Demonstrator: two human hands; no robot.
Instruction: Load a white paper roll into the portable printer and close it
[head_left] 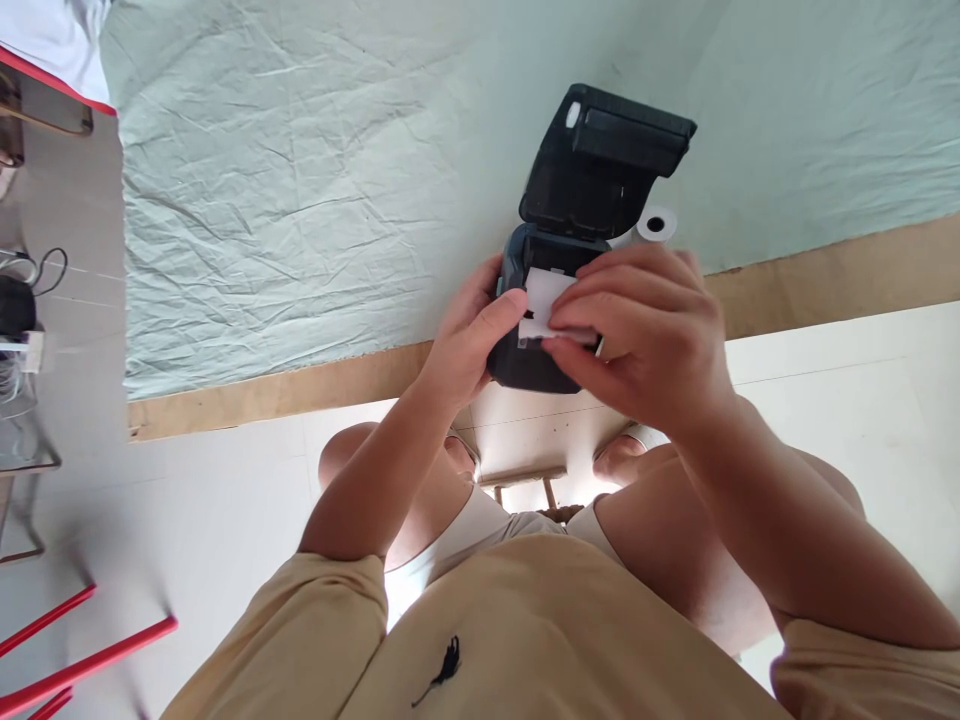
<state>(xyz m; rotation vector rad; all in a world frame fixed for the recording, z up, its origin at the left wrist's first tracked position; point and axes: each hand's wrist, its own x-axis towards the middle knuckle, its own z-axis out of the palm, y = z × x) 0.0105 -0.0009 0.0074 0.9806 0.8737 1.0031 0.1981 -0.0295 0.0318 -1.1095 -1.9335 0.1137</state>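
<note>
A small black receipt printer (544, 370) is held over the table's near edge, its lid (592, 160) swung up and back. My left hand (476, 325) wraps round the printer's left side, the thumb lying over its inner edge by the paper. In the printer's open bay sits a white paper roll (546, 290). My right hand (645, 325) pinches the roll's paper from the right, with thumb and fingers closed on it. Part of the roll is hidden behind those fingers. Another white paper roll (658, 222) stands on the table just beyond my right hand.
A pale green cloth (300, 200) covers the table, leaving a wooden edge strip (300, 390) bare. On the left are a black device with cables (19, 305) and red metal legs (97, 660). A white cloth with red trim (60, 40) hangs at the upper left.
</note>
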